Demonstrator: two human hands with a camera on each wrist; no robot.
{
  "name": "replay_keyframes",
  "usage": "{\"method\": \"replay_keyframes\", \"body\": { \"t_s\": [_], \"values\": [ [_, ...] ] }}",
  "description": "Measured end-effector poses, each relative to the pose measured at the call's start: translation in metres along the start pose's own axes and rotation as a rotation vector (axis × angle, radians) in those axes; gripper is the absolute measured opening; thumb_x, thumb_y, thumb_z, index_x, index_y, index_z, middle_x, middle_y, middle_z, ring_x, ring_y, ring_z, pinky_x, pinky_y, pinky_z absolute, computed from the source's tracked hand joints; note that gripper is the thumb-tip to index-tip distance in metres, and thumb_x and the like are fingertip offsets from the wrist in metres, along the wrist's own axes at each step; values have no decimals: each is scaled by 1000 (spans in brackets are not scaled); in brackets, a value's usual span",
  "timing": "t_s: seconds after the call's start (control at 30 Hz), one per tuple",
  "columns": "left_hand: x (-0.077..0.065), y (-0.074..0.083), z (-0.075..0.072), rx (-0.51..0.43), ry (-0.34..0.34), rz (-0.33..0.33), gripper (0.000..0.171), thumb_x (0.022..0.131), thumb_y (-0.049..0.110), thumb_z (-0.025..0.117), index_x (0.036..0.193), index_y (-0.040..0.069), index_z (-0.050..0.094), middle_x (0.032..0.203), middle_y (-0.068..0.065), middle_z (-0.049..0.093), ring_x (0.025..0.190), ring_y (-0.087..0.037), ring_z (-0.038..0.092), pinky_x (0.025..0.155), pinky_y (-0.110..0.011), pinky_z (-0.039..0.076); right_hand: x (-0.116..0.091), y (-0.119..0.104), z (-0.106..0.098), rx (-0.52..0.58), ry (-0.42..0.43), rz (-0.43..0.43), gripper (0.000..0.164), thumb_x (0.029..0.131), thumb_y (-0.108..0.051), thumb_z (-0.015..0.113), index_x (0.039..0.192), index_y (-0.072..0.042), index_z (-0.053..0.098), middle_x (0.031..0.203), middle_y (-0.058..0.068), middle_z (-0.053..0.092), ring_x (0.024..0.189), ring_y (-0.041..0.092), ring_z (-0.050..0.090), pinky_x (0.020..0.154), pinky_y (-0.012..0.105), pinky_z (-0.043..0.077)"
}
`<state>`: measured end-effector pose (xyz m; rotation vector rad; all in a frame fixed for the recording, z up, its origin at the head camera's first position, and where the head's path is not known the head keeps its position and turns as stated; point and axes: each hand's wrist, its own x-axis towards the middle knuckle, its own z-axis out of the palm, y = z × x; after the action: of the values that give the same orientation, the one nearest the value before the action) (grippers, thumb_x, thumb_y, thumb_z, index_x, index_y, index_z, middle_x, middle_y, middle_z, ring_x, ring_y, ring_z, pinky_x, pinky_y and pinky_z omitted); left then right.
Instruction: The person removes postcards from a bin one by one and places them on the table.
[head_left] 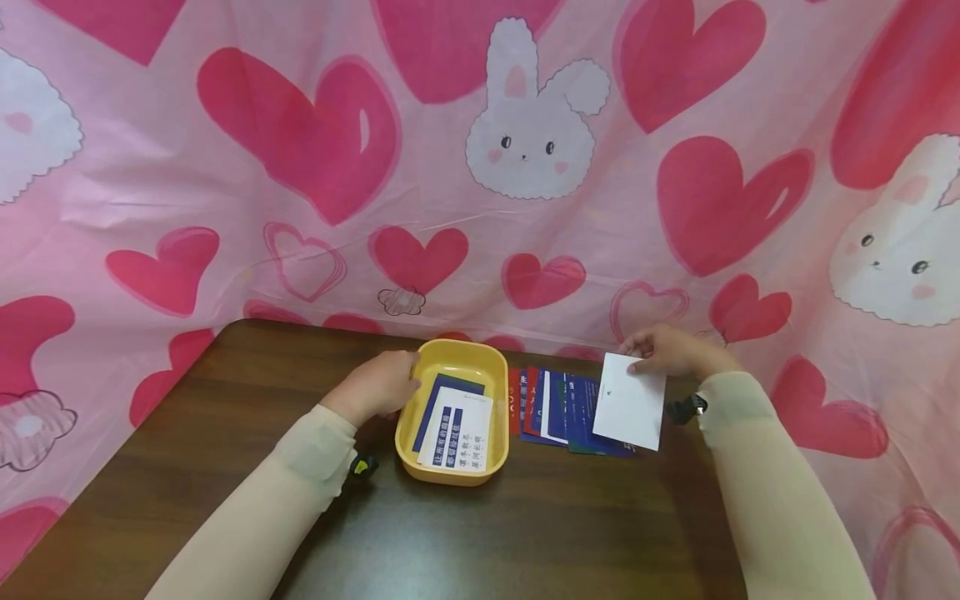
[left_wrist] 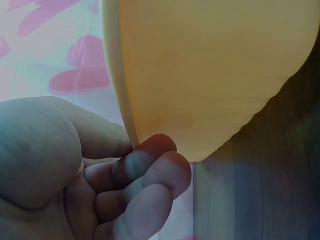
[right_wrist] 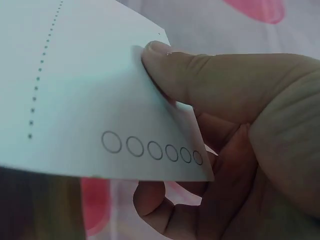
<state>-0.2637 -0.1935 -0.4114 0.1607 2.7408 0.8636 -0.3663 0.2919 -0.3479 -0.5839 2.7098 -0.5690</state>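
Observation:
My left hand pinches the left rim of a yellow plastic basin, thumb inside and fingers outside or beneath the edge; the left wrist view shows its fingertips against the wall. Inside the basin lie a white postcard with blue text strips and a dark blue card partly under it. With thumb and fingers my right hand grips a white postcard by its edge. The right wrist view shows a row of small circles and a dotted line printed on this postcard.
A fanned row of blue, red and white cards lies on the brown wooden table right of the basin. Behind the table hangs a pink curtain with hearts and rabbits.

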Motion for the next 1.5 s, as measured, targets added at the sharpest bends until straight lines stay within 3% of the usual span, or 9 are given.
{"method": "replay_keyframes", "body": {
  "t_s": [0.2,0.47,0.73,0.97,1.1,1.5],
  "values": [
    [1,-1,0,8,1,-4,59,103,22,70,156,5,51,94,-13,70,66,-26,70,57,-35,63,10,12,16,-44,-2,32,28,88,-22,88,112,-8,81,92,7,77,82,24,66,71,36,59],
    [0,-1,1,20,11,0,61,103,23,71,158,8,50,98,-11,70,67,-24,71,59,-33,64,24,23,43,-51,50,44,20,83,-13,91,95,-5,78,89,7,74,86,26,65,81,43,59],
    [-1,-1,0,33,8,0,62,104,23,69,160,8,48,96,-12,69,65,-24,71,57,-32,63,30,22,60,-167,44,81,16,82,-11,91,91,-6,78,83,6,71,77,24,62,70,40,57],
    [-1,-1,0,37,7,-4,62,104,23,69,160,8,47,95,-12,69,64,-24,71,57,-32,63,37,19,73,-160,25,145,12,84,-9,90,89,-8,79,84,6,74,78,25,64,75,42,60],
    [-1,0,0,37,6,3,60,104,23,69,159,7,48,94,-12,69,64,-24,71,56,-32,63,40,17,77,-140,17,183,11,85,-8,89,88,-11,79,86,6,74,80,26,65,79,44,62],
    [0,1,1,45,0,-11,61,104,23,68,159,7,48,96,-12,69,65,-25,71,57,-32,63,41,7,77,-188,15,186,8,90,-3,82,93,-11,81,89,7,74,83,28,65,83,49,62]
  ]
}}
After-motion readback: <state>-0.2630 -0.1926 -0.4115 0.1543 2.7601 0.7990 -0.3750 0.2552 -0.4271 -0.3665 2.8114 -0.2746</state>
